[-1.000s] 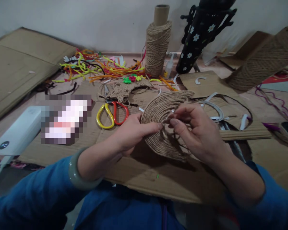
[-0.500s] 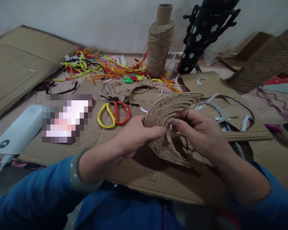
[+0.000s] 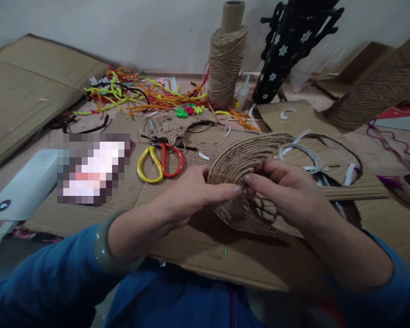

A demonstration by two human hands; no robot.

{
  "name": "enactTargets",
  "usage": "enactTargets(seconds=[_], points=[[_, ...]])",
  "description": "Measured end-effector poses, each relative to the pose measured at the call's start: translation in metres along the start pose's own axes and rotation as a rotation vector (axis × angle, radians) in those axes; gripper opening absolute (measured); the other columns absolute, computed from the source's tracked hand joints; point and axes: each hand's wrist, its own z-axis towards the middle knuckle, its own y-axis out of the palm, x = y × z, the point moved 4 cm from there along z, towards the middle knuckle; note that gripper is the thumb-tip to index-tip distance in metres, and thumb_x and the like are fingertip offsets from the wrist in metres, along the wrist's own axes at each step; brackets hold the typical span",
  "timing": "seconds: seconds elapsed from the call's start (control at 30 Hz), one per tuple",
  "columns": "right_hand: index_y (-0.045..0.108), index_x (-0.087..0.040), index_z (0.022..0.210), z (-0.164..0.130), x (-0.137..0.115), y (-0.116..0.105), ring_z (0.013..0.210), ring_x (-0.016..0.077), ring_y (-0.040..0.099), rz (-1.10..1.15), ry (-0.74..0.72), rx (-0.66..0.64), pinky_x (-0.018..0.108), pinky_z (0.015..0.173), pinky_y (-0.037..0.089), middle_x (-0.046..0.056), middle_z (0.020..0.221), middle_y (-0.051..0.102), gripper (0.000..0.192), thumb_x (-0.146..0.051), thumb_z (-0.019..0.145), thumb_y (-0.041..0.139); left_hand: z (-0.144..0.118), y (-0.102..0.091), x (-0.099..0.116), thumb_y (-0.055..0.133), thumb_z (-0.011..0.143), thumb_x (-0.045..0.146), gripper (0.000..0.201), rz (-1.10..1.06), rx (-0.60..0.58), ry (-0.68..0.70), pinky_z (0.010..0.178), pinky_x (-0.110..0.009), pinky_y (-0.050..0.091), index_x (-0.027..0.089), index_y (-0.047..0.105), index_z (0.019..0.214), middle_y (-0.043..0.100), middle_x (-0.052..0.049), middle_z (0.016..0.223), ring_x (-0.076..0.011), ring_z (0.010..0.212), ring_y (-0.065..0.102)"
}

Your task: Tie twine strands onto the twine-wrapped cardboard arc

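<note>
Jute wraps the curved piece [image 3: 241, 166] that both hands hold up over the cardboard [image 3: 205, 255], in the middle of the head view. The left hand [image 3: 187, 193] pinches its inner edge between thumb and forefinger; the grip is narrow and closed on the piece. The right hand [image 3: 287, 193] meets it fingertip to fingertip at the same spot, fingers curled round the piece's right side, its grip also closed on the piece. A few loose strands seem to hang by the right fingers, though they are too fine to follow.

Behind the hands lie scissors [image 3: 160, 161] with yellow and red handles, and a small jute bit [image 3: 181, 125] with coloured flowers on it. Further back a twine spool [image 3: 225, 61] stands upright beside a heap of pipe cleaners [image 3: 136, 95]. A second spool [image 3: 379, 84] lies tilted at the right, a black flowered object [image 3: 287, 50] leans against the wall, and a white device [image 3: 23, 184] sits at the left. White strips [image 3: 305, 152] curl just beyond the right hand.

Judging from this, the risk is slack: if either pinch eases, the wound rows could spring loose and leave gaps. A loose strand might also catch under a finger and pull crooked.
</note>
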Motion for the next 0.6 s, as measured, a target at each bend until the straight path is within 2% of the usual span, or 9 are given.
enactTargets(seconds=[0.13,0.23,0.33,0.43,0.6], points=[[0.062,-0.019,0.076,-0.002,-0.004,0.004,0.051,0.0121,0.053,-0.090,-0.033,-0.010,0.025,0.046,0.043,-0.001,0.062,0.061,0.014,-0.032,0.079,0.058,0.000,-0.001,0.001,0.075,0.060,0.011,0.020,0.044,0.063,0.013,0.065,-0.023,0.051,0.013,0.070,0.080,0.071,0.000,0.069,-0.0117,0.062,0.064],[0.062,-0.020,0.090,-0.003,-0.011,-0.002,0.073,0.0173,0.062,-0.344,-0.267,0.154,0.031,0.064,0.050,0.003,0.082,0.068,0.013,-0.030,0.082,0.059,0.000,-0.002,0.004,0.076,0.059,0.009,0.025,-0.002,0.119,0.052,0.066,-0.025,0.053,0.012,0.069,0.082,0.071,0.000,0.070,-0.0131,0.064,0.066],[0.060,-0.021,0.091,-0.010,-0.021,-0.008,0.090,0.0203,0.061,-0.573,-0.526,0.313,0.036,0.080,0.047,0.006,0.091,0.067,0.007,-0.024,0.085,0.058,0.001,-0.003,0.008,0.075,0.061,0.009,0.028,-0.081,0.163,0.144,0.071,-0.027,0.055,0.013,0.068,0.088,0.073,-0.001,0.076,-0.0149,0.070,0.068],[0.058,-0.021,0.084,-0.015,-0.026,-0.005,0.082,0.0196,0.061,-0.647,-0.630,0.276,0.035,0.075,0.047,0.005,0.082,0.065,0.004,-0.024,0.086,0.057,0.001,-0.005,0.011,0.074,0.063,0.012,0.024,-0.096,0.193,0.214,0.072,-0.028,0.055,0.012,0.068,0.086,0.074,-0.002,0.075,-0.0154,0.069,0.068],[0.057,-0.019,0.078,-0.016,-0.028,0.008,0.076,0.0198,0.061,-0.722,-0.674,0.170,0.035,0.071,0.047,0.006,0.077,0.065,0.005,-0.020,0.081,0.062,0.000,-0.007,0.010,0.073,0.065,0.013,0.017,-0.004,0.253,0.259,0.068,-0.024,0.054,0.014,0.070,0.082,0.073,0.000,0.074,-0.0129,0.067,0.066]])
